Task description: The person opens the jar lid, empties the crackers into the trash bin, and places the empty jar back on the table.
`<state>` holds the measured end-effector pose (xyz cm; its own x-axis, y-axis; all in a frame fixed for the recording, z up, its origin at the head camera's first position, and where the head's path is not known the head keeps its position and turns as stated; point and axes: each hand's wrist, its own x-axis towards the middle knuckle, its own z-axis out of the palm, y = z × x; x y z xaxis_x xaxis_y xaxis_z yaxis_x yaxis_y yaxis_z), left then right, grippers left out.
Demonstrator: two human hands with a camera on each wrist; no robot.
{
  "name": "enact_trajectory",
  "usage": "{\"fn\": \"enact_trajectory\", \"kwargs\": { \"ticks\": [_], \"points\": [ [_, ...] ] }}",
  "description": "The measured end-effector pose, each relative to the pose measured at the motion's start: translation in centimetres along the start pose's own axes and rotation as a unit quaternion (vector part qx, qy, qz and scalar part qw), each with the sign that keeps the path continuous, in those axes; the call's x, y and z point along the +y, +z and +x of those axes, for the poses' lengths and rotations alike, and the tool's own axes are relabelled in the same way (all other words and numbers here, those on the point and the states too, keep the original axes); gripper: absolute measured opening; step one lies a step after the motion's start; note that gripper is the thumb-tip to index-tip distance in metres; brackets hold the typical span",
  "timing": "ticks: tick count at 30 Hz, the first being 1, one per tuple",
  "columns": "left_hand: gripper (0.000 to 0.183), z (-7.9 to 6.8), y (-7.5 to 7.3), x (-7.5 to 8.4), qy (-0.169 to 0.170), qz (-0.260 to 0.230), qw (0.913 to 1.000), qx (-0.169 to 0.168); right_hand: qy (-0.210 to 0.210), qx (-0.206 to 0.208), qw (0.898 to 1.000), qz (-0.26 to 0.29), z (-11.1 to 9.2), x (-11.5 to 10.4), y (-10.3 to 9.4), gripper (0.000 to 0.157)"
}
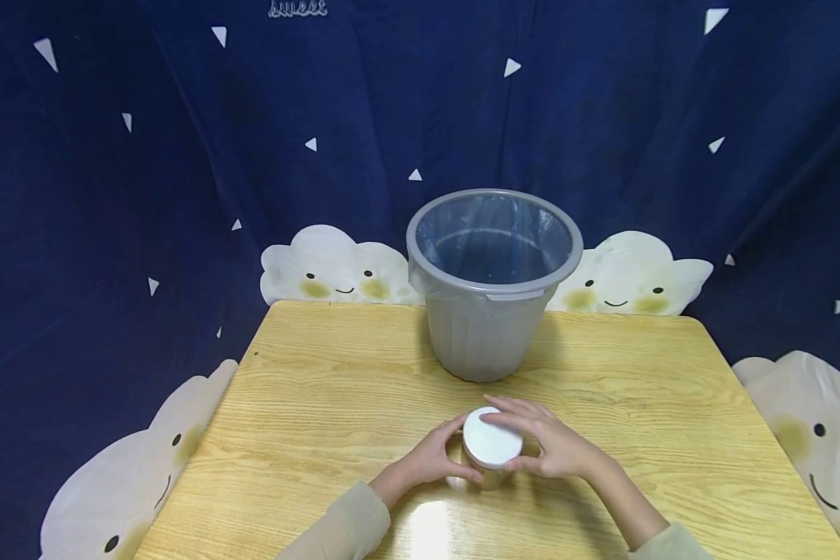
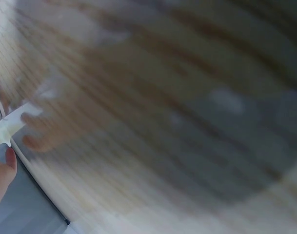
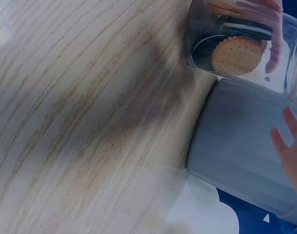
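A clear jar (image 1: 491, 477) with a white lid (image 1: 492, 435) stands upright on the table in front of the bin. In the right wrist view, round biscuits (image 3: 238, 56), some pale and some dark with a cream layer, show through its wall. My left hand (image 1: 428, 459) grips the jar's side, thumb at the near side and fingers towards the back. The right hand (image 1: 553, 442) holds the lid from the right, with its thumb at the near edge and one finger over the top. In the left wrist view only some fingers (image 2: 4, 165) show at the left edge.
A grey bin (image 1: 476, 334) lined with a thin clear bag stands behind the jar, near the far edge of the wooden table (image 1: 322, 389). A dark blue curtain (image 1: 364, 93) with white triangles hangs behind. Smiling cloud shapes (image 1: 336, 268) border the table.
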<state>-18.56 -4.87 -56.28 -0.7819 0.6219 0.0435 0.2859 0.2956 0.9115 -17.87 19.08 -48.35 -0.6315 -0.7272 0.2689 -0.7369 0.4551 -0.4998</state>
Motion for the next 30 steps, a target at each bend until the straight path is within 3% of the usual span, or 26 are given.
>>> {"fn": "enact_trajectory", "kwargs": {
  "ticks": [10, 18, 30],
  "points": [
    [0.093, 0.0, 0.0, 0.0, 0.006, -0.003, 1.0000, -0.001, 0.044, 0.053, 0.996, -0.049, -0.7, -1.5, 0.5, 0.067],
    [0.093, -0.1, 0.0, 0.1, 0.010, -0.003, 0.9999, -0.005, 0.106, 0.110, 0.980, -0.130, -0.8, -3.0, 1.7, 0.069],
    [0.091, -0.1, 0.0, 0.0, 0.010, -0.014, 0.9999, 0.001, 0.151, 0.159, 0.963, -0.159, -0.8, -4.1, 3.7, 0.077]
  ]
}}
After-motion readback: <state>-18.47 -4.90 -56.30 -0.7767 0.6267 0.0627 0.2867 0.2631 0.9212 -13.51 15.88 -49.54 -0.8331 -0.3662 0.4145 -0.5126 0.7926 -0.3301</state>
